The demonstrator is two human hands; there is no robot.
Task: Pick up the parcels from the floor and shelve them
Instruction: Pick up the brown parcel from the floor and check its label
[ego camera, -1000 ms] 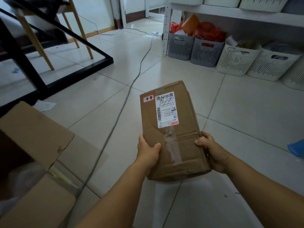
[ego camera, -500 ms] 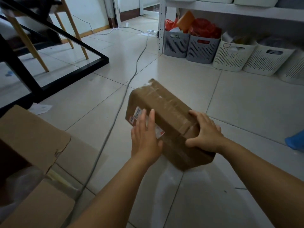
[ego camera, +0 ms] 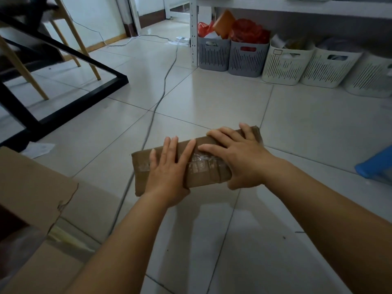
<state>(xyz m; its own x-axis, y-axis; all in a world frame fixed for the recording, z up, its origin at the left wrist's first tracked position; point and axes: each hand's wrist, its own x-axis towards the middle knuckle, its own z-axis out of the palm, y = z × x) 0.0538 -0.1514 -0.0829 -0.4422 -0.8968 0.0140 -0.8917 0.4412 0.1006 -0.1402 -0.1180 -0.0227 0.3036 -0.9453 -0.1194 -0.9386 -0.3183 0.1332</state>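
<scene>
Both hands are holding one brown cardboard parcel (ego camera: pixel 203 164) in the air above the tiled floor (ego camera: pixel 212 107), low in front of the person. The left hand (ego camera: pixel 169 168) lies flat on the near-left part of the parcel, with the fingers spread and straight over the top face, and the palm seems to wrap the near edge. The right hand (ego camera: pixel 239 158) covers the right end, its fingers spread across the top and the thumb going down the near side. The long axis of the parcel runs from left to right across the view, with the right end a little farther away and higher than the left end. A strip of clear tape (ego camera: pixel 201 162) shows between the two hands. The white shelf (ego camera: pixel 297 5) is ahead and to the right, well apart from the parcel, with grey and white baskets (ego camera: pixel 284 64) standing on the floor under it. I judge that the right hand is nearer to the shelf, so this end of the parcel would go in first. An open cardboard box (ego camera: pixel 31 187) stands at the left, beside the left arm.
</scene>
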